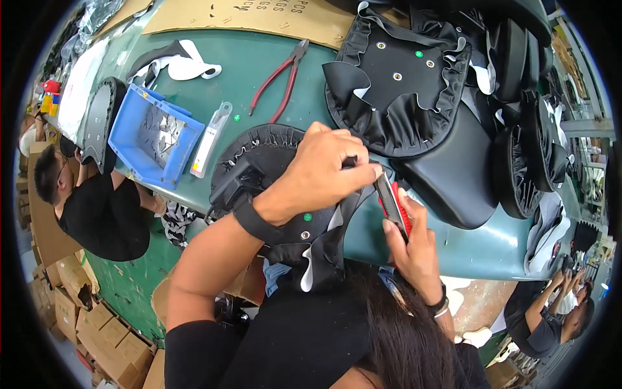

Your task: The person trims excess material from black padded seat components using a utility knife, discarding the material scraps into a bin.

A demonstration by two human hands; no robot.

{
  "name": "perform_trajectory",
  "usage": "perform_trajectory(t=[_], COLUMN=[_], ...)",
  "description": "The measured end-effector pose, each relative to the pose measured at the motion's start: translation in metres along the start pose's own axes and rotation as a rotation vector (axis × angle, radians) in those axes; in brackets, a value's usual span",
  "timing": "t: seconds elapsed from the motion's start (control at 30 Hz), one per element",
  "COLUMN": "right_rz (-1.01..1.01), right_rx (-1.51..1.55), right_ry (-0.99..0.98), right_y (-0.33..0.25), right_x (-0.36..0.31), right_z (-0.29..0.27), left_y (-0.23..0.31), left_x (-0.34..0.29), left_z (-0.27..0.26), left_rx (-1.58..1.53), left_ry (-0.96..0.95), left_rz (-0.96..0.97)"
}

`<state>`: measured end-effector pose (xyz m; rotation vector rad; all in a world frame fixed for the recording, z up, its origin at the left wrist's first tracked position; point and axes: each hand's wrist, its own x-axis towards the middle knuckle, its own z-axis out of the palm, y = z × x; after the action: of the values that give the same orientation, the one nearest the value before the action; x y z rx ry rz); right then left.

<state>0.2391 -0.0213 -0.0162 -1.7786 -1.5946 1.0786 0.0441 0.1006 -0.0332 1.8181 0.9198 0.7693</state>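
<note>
My right hand [416, 249] is closed around a red and grey utility knife [395, 211], whose front end points up toward my left thumb. My left hand [317, 165] pinches a bit of black cover material [350, 161] just above the knife's front end. Under my left wrist lies a black upholstered cushion [254, 144], its underside up and its edge gathered and stapled. Loose black fabric with a white backing [324, 256] hangs over the table's near edge. My left hand and forearm hide part of this cushion, and the blade's tip is hard to make out.
Red-handled pliers [285, 81], a blue bin [129, 123] of small metal pieces and a clear plastic case [210, 139] lie on the green table [382, 243]. Another gathered cushion [414, 97] rests beyond my hands; more black cushions [518, 162] are stacked right. Two people sit nearby.
</note>
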Motion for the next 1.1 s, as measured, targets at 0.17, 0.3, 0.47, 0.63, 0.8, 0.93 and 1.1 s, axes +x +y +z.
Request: perform_trajectory(t=[0.17, 0.3, 0.47, 0.63, 0.8, 0.93, 1.1], right_rz=[0.188, 0.319, -0.228, -0.239, -0.086, -0.107, -0.017], right_rx=[0.178, 0.334, 0.149, -0.175, -0.207, -0.051, -0.332], right_ry=[-0.203, -0.476, -0.595, -0.529, -0.434, -0.341, -0.369], right_y=[-0.007, -0.013, 0.014, -0.015, -0.023, -0.014, -0.026], right_x=[-0.008, -0.005, -0.001, 0.002, -0.027, -0.046, -0.090], right_z=[0.008, 0.001, -0.022, -0.038, -0.026, -0.001, -0.008], left_y=[0.010, -0.003, 0.023, 0.046, 0.016, 0.001, 0.002], left_x=[0.003, 0.001, -0.007, -0.049, -0.065, -0.063, -0.066], left_z=[-0.015, -0.021, -0.049, -0.035, -0.028, -0.020, -0.039], left_rx=[-0.905, -0.926, -1.156, 0.637, 0.468, 0.244, -0.116], left_ry=[0.182, 0.144, 0.035, -0.259, -0.376, -0.221, -0.082], left_rz=[-0.222, -0.029, -0.170, 0.051, 0.341, 0.348, -0.026])
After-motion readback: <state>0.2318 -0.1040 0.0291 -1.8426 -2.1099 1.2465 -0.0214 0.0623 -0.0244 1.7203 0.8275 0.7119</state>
